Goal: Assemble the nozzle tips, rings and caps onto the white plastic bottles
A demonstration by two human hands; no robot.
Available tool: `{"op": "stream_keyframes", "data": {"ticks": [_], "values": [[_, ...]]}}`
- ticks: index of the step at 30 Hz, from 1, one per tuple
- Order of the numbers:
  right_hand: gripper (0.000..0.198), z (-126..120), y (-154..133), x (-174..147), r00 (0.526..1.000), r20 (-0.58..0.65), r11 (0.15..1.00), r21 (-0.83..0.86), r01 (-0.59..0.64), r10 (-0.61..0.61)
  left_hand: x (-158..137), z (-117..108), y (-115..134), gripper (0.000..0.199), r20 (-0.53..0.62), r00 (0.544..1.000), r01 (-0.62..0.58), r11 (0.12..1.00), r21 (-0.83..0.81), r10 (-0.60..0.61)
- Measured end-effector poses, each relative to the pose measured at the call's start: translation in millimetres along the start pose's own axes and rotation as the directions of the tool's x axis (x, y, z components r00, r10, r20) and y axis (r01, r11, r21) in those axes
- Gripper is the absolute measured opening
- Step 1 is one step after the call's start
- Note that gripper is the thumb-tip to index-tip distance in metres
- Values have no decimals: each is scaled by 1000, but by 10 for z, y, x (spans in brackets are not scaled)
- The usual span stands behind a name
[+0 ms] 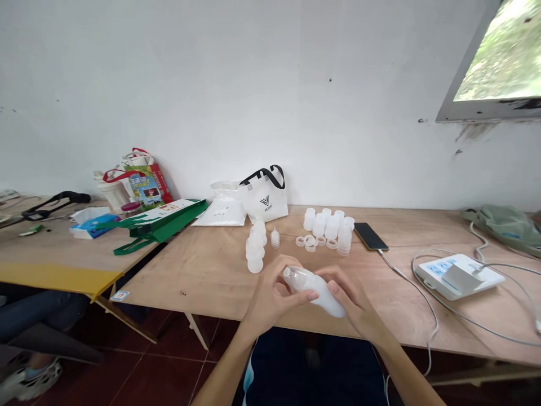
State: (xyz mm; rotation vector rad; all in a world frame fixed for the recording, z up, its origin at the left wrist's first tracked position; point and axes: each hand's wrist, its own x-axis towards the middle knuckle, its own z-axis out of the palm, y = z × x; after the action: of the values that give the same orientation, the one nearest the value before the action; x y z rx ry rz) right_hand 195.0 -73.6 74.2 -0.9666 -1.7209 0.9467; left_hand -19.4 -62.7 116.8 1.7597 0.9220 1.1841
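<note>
A translucent white bottle (326, 300) with a clear domed top lies tilted above the table's front edge, its narrow tip pointing up and left. My left hand (274, 290) is closed round the clear top end, thumb along the side. Around the body, my right hand (350, 296) grips with thumb and fingers. Beyond my left hand stands a row of white bottles (255, 251), beside a small stack of clear pointed tops (275, 239). Farther right are several open white bottles (325, 224), loose white rings (310, 241) and a stack of clear covers (345, 238).
A black phone (371, 236) on a cable lies right of the bottles, near a white power strip (459, 275). A white tote bag (266, 197) and plastic packet (224, 208) rest by the wall. A green bag (164, 225) spans the left tables; a person's leg (42, 316) shows there.
</note>
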Motion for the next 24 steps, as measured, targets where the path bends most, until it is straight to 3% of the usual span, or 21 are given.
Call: {"op": "stream_keyframes", "data": {"ticks": [2, 4, 5, 7, 9, 11, 13, 15, 17, 20, 22, 24], "values": [[37, 29, 23, 7, 1000, 30, 999, 44, -3, 2, 3, -120, -11, 37, -140, 988, -71, 997, -44, 64], [42, 19, 62, 25, 1000, 27, 995, 100, 6, -9, -4, -282, -41, 43, -346, 935, -125, 987, -101, 83], [42, -3, 82, 38, 1000, 14, 992, 124, 15, -17, -9, -374, -59, 48, -468, 879, -160, 981, -108, 92], [42, -74, 116, 65, 999, -30, 987, 158, 24, -20, -19, -564, -88, 51, -695, 706, -253, 965, -69, 135], [42, -161, 138, 88, 996, -86, 982, 186, 22, -6, -9, -749, -108, 51, -818, 546, -330, 944, -10, 182], [43, -242, 152, 105, 991, -135, 980, 199, 14, 13, 56, -926, -142, 56, -861, 450, -362, 930, 68, 238], [44, -299, 167, 118, 987, -157, 981, 194, -4, 35, 212, -1102, -230, 63, -860, 408, -350, 923, 161, 305], [45, -328, 191, 130, 986, -159, 983, 184, -26, 55, 465, -1271, -403, 69, -817, 470, -298, 931, 210, 334], [46, -332, 225, 143, 986, -150, 983, 178, -48, 75, 769, -1415, -662, 67, -742, 601, -200, 954, 222, 298], [47, -318, 285, 159, 987, -120, 983, 161, -85, 105, 1171, -1534, -1128, 66, -602, 785, -42, 981, 188, 149], [47, -315, 320, 161, 989, -90, 985, 138, -105, 118, 1340, -1538, -1413, 67, -539, 842, 79, 978, 191, 37], [47, -325, 345, 156, 990, -62, 987, 107, -117, 124, 1435, -1507, -1632, 70, -487, 873, 109, 976, 187, -4]]}}
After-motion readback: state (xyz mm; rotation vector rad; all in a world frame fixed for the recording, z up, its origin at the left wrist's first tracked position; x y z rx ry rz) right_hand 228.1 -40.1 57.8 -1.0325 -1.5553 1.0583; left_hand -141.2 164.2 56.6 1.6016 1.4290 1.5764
